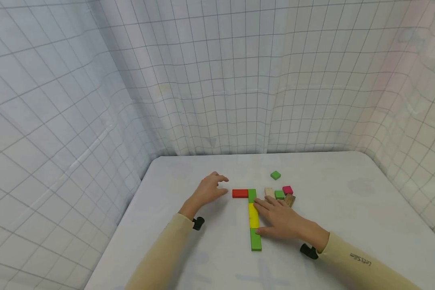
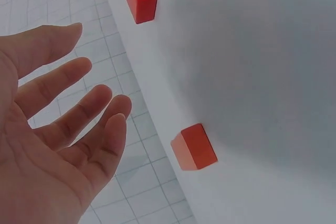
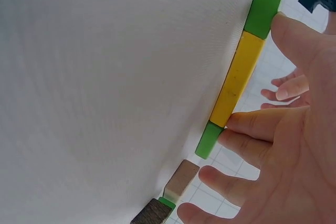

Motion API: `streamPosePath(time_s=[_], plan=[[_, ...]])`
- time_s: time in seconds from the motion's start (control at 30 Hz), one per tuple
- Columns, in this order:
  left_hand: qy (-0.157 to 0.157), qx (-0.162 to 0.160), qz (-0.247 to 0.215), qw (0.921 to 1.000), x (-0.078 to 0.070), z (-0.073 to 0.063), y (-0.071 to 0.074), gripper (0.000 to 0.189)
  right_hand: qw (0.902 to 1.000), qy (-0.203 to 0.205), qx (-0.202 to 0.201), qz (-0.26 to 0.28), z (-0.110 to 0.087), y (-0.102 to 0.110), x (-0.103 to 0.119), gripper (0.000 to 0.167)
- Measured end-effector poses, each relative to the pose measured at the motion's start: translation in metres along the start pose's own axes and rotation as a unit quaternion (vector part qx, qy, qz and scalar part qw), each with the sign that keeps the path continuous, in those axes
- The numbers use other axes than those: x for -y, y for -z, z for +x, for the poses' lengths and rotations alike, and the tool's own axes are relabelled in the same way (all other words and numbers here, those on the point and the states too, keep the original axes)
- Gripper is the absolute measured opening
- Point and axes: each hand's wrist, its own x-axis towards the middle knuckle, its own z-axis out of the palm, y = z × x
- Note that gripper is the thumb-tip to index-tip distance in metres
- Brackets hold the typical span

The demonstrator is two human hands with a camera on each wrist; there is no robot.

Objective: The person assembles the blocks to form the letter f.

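Observation:
In the head view, two green blocks (image 1: 255,240) and a yellow block (image 1: 253,216) form a straight line. A red block (image 1: 240,193) sits crosswise to the left of its far end. My right hand (image 1: 280,217) rests along the line's right side, fingers extended; its thumb is at the near green block and its fingertips around where yellow meets far green (image 3: 209,140). My left hand (image 1: 211,188) hovers left of the red block, holding nothing, its fingers loosely bent. An orange-red block (image 2: 194,148) shows below the red one in the left wrist view; the head view hides it.
Beyond my right hand lie a pale wood block (image 1: 269,192), a small green block (image 1: 279,195), a crimson block (image 1: 287,189) and a dark brown block (image 1: 290,199). Another green block (image 1: 275,175) lies farther back. White gridded curtains (image 1: 224,80) surround the white table (image 1: 330,181).

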Motion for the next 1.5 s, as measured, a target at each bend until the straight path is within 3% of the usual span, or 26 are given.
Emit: streamPosePath(time_s=[0.33,0.5,0.7,0.83,1.2,1.5], plan=[[0.019,-0.016,0.028,0.9993,0.021,-0.003,0.01,0.036,0.9999,0.01,-0.006,0.007,-0.003,0.003,0.0,0.087],[0.012,-0.022,0.055,0.9982,0.034,-0.003,0.014,0.035,0.9999,0.011,-0.007,0.006,-0.004,0.002,-0.001,0.088],[0.017,-0.032,0.053,0.998,0.045,-0.005,0.02,0.034,0.9999,0.016,-0.006,0.002,-0.003,0.002,-0.001,0.088],[0.035,-0.022,0.05,0.9979,0.052,-0.006,0.023,0.035,0.9999,0.014,-0.004,0.003,-0.004,0.004,-0.001,0.088],[0.066,0.013,-0.022,0.9975,0.073,-0.01,0.027,0.054,0.9999,0.015,-0.007,0.001,-0.004,0.001,-0.001,0.088],[0.092,0.019,-0.057,0.994,0.091,-0.004,0.026,0.064,0.9998,0.016,-0.01,0.002,-0.004,-0.001,-0.002,0.087]])
